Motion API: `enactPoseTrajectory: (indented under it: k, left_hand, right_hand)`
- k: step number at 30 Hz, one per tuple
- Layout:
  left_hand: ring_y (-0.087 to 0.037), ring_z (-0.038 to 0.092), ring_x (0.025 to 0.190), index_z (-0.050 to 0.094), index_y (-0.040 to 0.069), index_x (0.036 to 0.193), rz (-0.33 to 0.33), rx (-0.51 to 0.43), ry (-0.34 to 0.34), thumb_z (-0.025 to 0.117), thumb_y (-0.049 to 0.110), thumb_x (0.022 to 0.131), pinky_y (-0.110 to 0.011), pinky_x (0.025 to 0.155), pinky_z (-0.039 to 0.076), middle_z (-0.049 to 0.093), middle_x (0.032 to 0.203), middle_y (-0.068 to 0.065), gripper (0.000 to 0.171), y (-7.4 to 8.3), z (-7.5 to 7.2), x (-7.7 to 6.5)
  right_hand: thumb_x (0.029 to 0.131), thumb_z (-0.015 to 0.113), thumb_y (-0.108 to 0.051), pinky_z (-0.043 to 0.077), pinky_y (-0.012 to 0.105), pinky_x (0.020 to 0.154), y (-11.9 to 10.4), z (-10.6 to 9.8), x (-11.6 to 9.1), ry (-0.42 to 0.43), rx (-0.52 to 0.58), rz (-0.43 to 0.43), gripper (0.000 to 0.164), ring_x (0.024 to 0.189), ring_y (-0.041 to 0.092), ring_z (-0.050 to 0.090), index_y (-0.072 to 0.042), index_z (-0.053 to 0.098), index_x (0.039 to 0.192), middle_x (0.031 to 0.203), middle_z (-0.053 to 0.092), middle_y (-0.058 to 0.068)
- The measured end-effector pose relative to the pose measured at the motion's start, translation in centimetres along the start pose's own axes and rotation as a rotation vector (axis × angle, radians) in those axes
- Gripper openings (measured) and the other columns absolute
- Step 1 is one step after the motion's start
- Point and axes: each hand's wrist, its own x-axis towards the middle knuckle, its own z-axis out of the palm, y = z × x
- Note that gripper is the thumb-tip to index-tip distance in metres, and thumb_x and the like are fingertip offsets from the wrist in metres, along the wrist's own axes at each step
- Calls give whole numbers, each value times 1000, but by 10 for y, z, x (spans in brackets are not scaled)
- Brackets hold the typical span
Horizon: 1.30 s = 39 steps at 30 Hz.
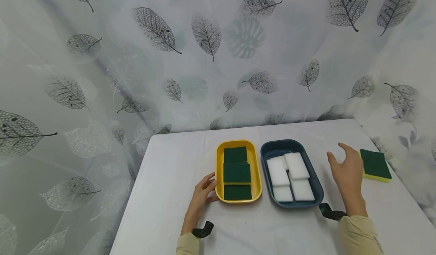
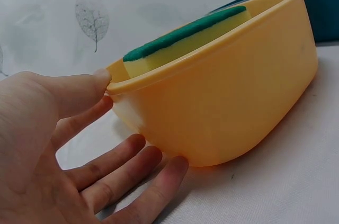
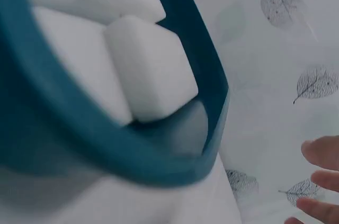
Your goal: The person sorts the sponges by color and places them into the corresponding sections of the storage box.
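Observation:
In the head view, a yellow tray holds several sponges with dark green scouring faces up. My left hand is at its left side. In the left wrist view, the thumb and forefinger pinch the rim of the yellow tray, while the other fingers spread along its wall. My right hand is held with fingers apart and nothing in them, between the dark blue tray and a single green-and-yellow sponge. White sponge blocks lie stacked in the blue tray.
A white cloth covers the table. Behind and beside it hangs a leaf-patterned curtain. The single sponge lies close to the table's right edge. Black wrist-worn cameras sit on both wrists.

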Motion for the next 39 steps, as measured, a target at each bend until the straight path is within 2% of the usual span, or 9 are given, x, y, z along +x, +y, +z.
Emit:
enactPoseTrajectory:
  k: [11, 15, 18, 24, 27, 33, 39]
  left_hand:
    - [-18, 68, 113, 50, 24, 155, 2, -1, -10, 63, 47, 103, -33, 87, 65, 59, 146, -14, 58, 0, -2, 1]
    - [-18, 68, 112, 50, 24, 155, 6, -1, -10, 64, 47, 102, -33, 87, 65, 59, 147, -14, 59, -1, -2, 2]
    - [-17, 68, 110, 51, 24, 155, 11, -3, -12, 65, 48, 101, -34, 87, 65, 60, 146, -14, 60, -1, -2, 2]
    - [-17, 68, 107, 51, 24, 154, 12, -3, -9, 65, 50, 100, -34, 87, 65, 60, 145, -13, 61, -1, -3, 3]
    - [-17, 68, 107, 51, 24, 154, 13, -1, -6, 65, 49, 101, -34, 87, 65, 60, 145, -14, 61, -1, -3, 3]
    - [-16, 68, 107, 52, 23, 154, 13, -1, -2, 65, 48, 101, -33, 85, 65, 61, 144, -14, 60, -2, -3, 3]
    - [-17, 68, 109, 51, 24, 154, 10, 7, 3, 64, 48, 102, -33, 86, 65, 61, 144, -14, 59, -3, -3, 3]
  right_hand:
    - [99, 63, -13, 24, 69, 116, 36, -15, 11, 260, 38, 64, 57, 139, 56, 39, 6, 48, 150, 150, 49, 36]
    - [98, 63, -19, 26, 73, 111, 50, -20, 14, 332, 57, 161, 59, 141, 53, 35, 2, 47, 151, 153, 46, 32]
    - [99, 61, -25, 23, 73, 115, 59, -22, 15, 348, 73, 265, 64, 147, 47, 27, -1, 41, 155, 160, 39, 26]
    - [100, 59, -33, 10, 70, 126, 72, -27, 14, 270, 108, 408, 81, 155, 41, 9, -3, 19, 164, 170, 13, 22]
    - [99, 59, -36, 10, 70, 126, 77, -29, 15, 211, 102, 452, 87, 155, 43, 5, -3, 12, 165, 171, 3, 24]
    - [98, 58, -42, 13, 67, 125, 85, -29, 21, 108, 42, 549, 94, 151, 50, 10, 4, 7, 163, 166, 8, 33]
    - [97, 56, -42, 13, 68, 124, 90, -28, 24, 56, -12, 605, 97, 148, 55, 13, 9, 5, 161, 162, 10, 40]
